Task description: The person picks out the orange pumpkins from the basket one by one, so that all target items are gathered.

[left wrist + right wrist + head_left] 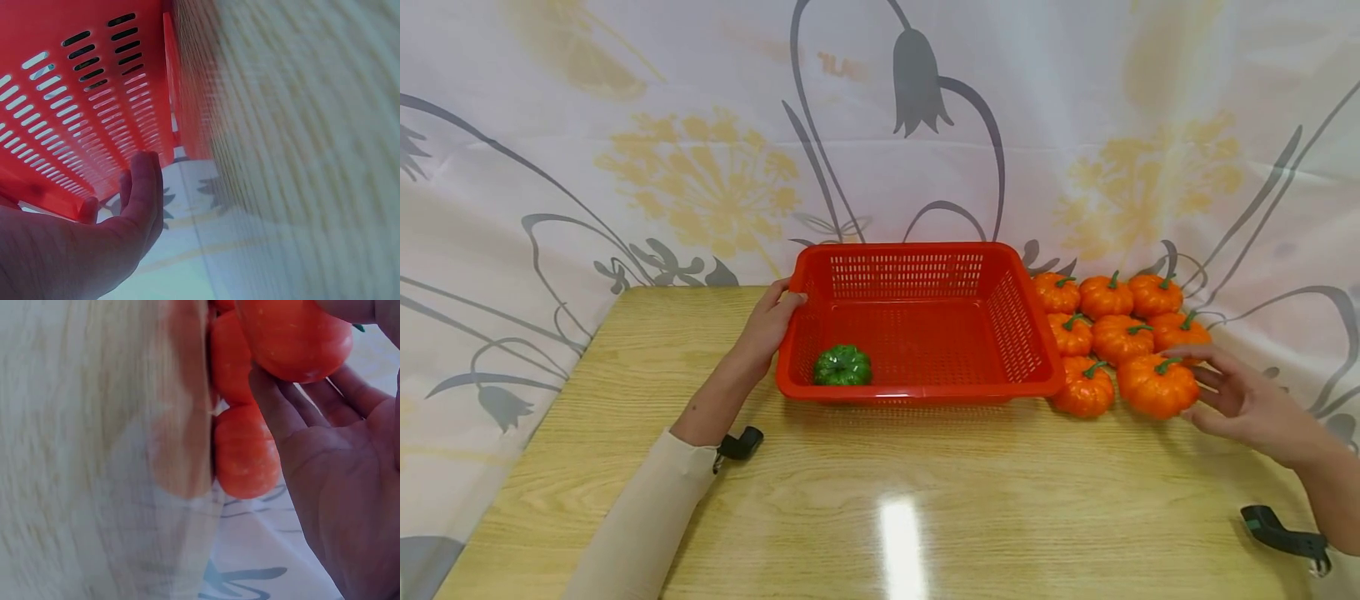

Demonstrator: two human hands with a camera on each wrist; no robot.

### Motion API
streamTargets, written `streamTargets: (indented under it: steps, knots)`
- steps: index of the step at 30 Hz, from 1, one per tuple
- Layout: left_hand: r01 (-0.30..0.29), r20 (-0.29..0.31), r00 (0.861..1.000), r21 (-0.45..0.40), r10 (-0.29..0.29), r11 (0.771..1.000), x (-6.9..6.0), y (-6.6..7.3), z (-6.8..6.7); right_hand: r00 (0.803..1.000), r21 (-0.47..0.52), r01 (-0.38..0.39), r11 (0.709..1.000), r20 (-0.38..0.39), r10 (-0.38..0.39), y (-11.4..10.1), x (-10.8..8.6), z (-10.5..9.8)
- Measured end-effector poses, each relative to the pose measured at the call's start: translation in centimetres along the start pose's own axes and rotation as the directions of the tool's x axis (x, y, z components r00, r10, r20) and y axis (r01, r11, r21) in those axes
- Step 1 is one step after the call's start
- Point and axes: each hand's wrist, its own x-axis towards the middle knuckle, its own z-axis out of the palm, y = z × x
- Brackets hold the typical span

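Observation:
A red plastic basket (917,390) with slotted walls stands on the table, a green pumpkin (842,365) in its front left corner. My left hand (767,325) grips the basket's left rim, thumb on top; in the left wrist view its fingers (142,187) lie along the outer wall. At the right, my right hand (1255,408) holds an orange pumpkin (1157,387) between thumb and fingers. The right wrist view shows this pumpkin (300,337) raised off the table. Its underside is visible there, while part of its top is hidden by the thumb.
Several other orange pumpkins (1120,337) stand in close rows against the basket's right side. Behind them and the basket hangs a flower-printed cloth (722,183). The wooden table (820,500) stretches forward, with a bright reflection at its front middle.

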Motion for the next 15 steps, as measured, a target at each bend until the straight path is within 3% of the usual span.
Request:
streamTargets:
  steps: [8,15]
  knots:
    - [0.004,-0.001,1.0,0.002,-0.004,1.0,0.1,0.0,0.0,0.998,-0.139,-0.06,0.988,-0.028,0.057,1.2,-0.4,-0.1]
    - [0.001,0.001,1.0,0.006,-0.001,1.0,0.0,-0.1,0.0,0.998,-0.156,-0.06,0.986,-0.027,0.057,1.8,-0.5,0.0]
